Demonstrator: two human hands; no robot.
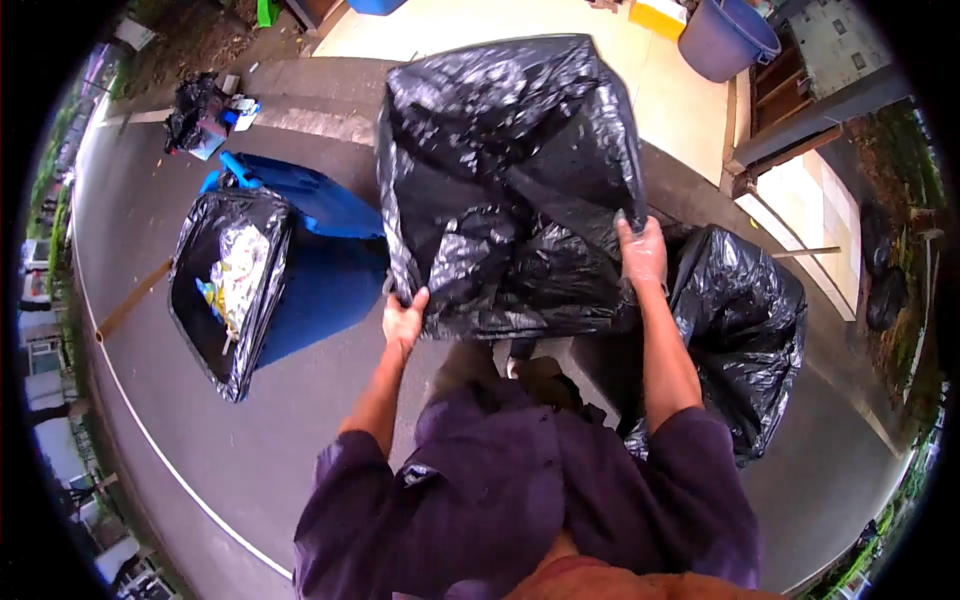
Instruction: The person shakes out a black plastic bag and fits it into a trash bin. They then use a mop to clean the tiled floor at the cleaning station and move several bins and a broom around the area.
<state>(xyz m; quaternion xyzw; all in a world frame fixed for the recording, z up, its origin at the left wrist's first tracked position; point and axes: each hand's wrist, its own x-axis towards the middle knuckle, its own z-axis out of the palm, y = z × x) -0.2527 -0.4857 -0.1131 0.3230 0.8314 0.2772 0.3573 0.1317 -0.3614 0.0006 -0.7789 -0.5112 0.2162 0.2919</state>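
Observation:
A large black plastic garbage bag is spread wide in front of me. My left hand grips its near left edge between thumb and fingers. At the right edge, my right hand, in a thin clear glove, pinches the plastic. A blue wheeled bin lies to the left, its lid swung back; a black liner covers its mouth, with crumpled white and yellow litter inside. Beside my right arm is another bulky black bag. What the spread bag holds or covers cannot be told.
Past the blue bin, a torn black bag and litter lie by the kerb. A brown pole juts from behind the bin. A purple-grey tub stands on pale tiles, near a metal-framed structure. More dark bags lie far right.

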